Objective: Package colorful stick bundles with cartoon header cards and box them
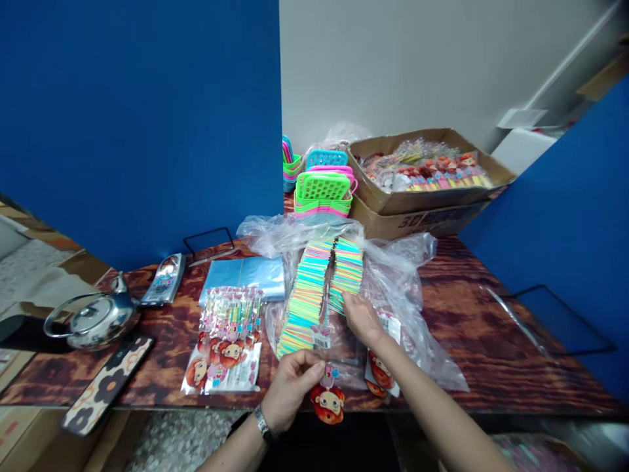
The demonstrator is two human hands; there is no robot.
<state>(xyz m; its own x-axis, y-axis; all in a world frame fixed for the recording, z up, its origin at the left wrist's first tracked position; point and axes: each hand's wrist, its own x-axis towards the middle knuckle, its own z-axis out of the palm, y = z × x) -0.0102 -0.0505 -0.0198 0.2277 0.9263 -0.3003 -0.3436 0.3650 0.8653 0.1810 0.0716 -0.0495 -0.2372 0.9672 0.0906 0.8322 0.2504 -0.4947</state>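
Note:
My left hand (296, 385), with a band on the wrist, pinches a printed doll-head card (328, 401) at the table's front edge. My right hand (361, 318) reaches over the right row of thin coloured strips (348, 265), fingertips closed at its near end; what they hold is too small to make out. A longer row of coloured strips (304, 298) lies to the left. Both rows rest on clear plastic (410, 288). More doll cards (381, 370) lie beneath my right forearm. Filled clear packets (228, 347) are piled left of my left hand.
Blue-tinted plastic bags (246, 275) lie behind the packets. A kettle (101, 321), a flowered phone case (108, 387) and a clear package (166, 278) are at the left. Coloured baskets (324, 187) and an open carton (393, 196) stand at the back. Blue panels (196, 131) flank the table.

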